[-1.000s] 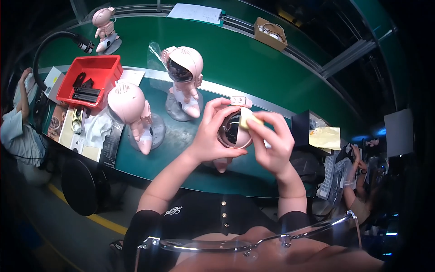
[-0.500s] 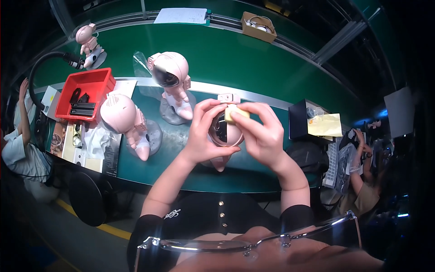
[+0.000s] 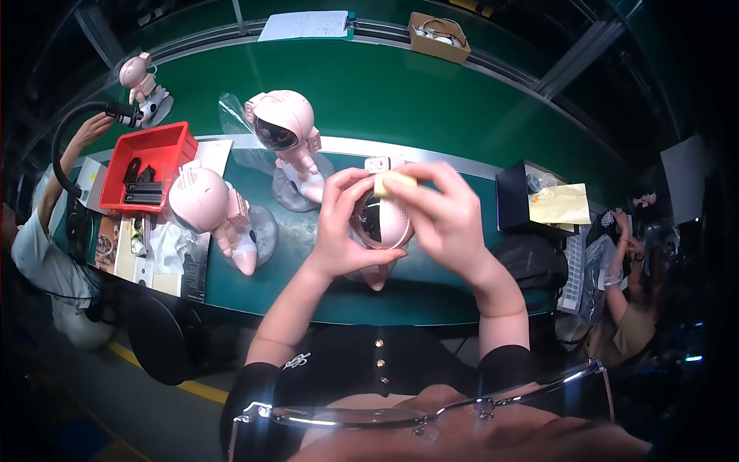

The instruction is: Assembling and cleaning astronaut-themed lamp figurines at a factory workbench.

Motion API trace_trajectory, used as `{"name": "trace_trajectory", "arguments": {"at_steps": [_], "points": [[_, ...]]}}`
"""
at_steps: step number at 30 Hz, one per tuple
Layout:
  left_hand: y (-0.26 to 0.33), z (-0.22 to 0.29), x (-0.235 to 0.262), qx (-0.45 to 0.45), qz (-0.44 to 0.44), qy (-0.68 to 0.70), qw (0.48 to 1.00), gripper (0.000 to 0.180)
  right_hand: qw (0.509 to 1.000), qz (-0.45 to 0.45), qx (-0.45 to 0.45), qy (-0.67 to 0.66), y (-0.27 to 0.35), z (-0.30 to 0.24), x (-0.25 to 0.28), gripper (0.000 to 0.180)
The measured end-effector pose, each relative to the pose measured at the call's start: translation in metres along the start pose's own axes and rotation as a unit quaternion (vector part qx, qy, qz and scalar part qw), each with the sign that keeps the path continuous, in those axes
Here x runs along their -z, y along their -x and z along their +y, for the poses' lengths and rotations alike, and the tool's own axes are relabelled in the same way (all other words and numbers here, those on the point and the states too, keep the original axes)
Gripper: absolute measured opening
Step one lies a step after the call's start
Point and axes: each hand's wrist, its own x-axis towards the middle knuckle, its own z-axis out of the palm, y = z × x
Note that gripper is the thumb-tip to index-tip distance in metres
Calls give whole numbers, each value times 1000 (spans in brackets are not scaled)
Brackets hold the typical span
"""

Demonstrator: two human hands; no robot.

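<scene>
Head view. Located over the green counter (image 3: pixel 454 296), close before the body: a pink astronaut figurine (image 3: pixel 396 222), with round head between both hands, dark visor (image 3: pixel 369 222) toward the left; standing or lifted, not discernible. Looks stiff, smooth and perhaps hollow, hence probably light for its bulk; likely slippery and easily scratched on the glossy visor. Best held, by judgement, around the broad curve of the head rather than by the small box-shaped part (image 3: pixel 378 164) at the far side. Left hand (image 3: pixel 336 239): grasping the head from the visor side, with fingers curled over the far edge and thumb along the near rim. Right hand (image 3: pixel 450 219): pinching a yellow pad (image 3: pixel 396 184), seemingly soft and light, at the upper part of the head; exact contact hidden. Seen converging from below: left forearm (image 3: pixel 289 316) and right forearm (image 3: pixel 502 308), with elbows bent, wrists raised above the counter.
</scene>
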Motion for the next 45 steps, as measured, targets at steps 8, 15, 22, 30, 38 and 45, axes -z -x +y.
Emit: {"name": "trace_trajectory", "arguments": {"at_steps": [8,15,22,30,38,45], "points": [[-1,2,-3,-21,-1,-20,1000,90,984,71,-100,-126,11,17,24,23],[0,1,-2,-32,-1,-33,999,92,999,-9,3,-35,7,13,23,29],[-1,2,-4,-25,5,-21,999,90,999,-11,33,22,-9,17,15,30],[-1,1,-1,-15,0,4,1000,90,993,-49,80,71,-5,9,26,39],[-3,4,4,-20,-8,-19,1000,91,985,-118,89,95,-7,-6,38,45],[-3,5,1,-9,-15,3,1000,90,990,-68,75,97,-11,11,19,43]]}}
